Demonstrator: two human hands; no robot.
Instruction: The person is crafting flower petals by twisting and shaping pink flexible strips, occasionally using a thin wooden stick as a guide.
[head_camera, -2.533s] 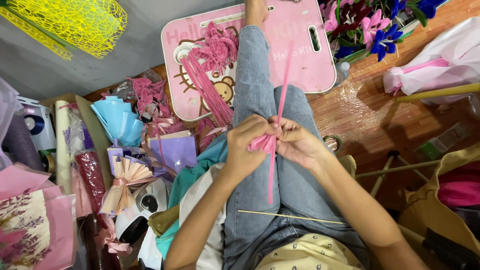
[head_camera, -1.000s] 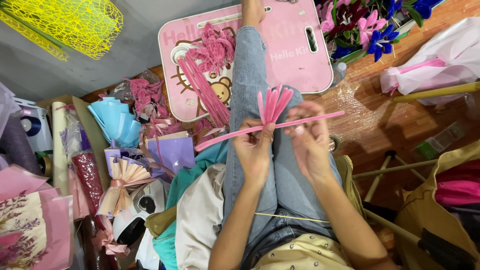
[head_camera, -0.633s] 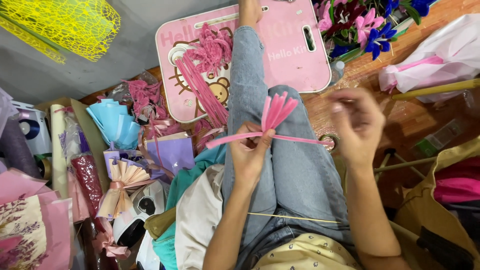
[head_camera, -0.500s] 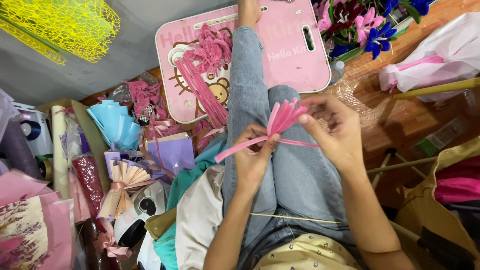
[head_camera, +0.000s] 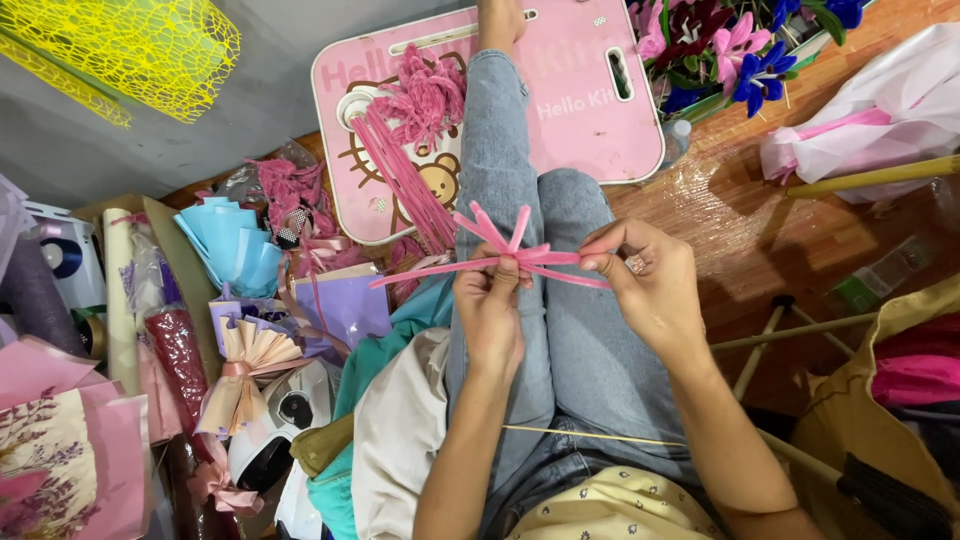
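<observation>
Head view: left hand (head_camera: 490, 310) pinches a bundle of fuzzy pink pipe cleaners (head_camera: 505, 255) at its centre, folded loops fanning upward, long ends running sideways. Right hand (head_camera: 648, 285) is closed on the strand ends at the bundle's right. The bundle sits above the denim-clad legs (head_camera: 520, 180). Loose pink pipe cleaners (head_camera: 405, 170) lie on a rigid pink lap table (head_camera: 600, 130). A thin wooden skewer (head_camera: 590, 434) crosses the lap.

Bright, even light; soft shadows on wooden floor (head_camera: 760, 250); sharp focus; slight edge distortion.
</observation>
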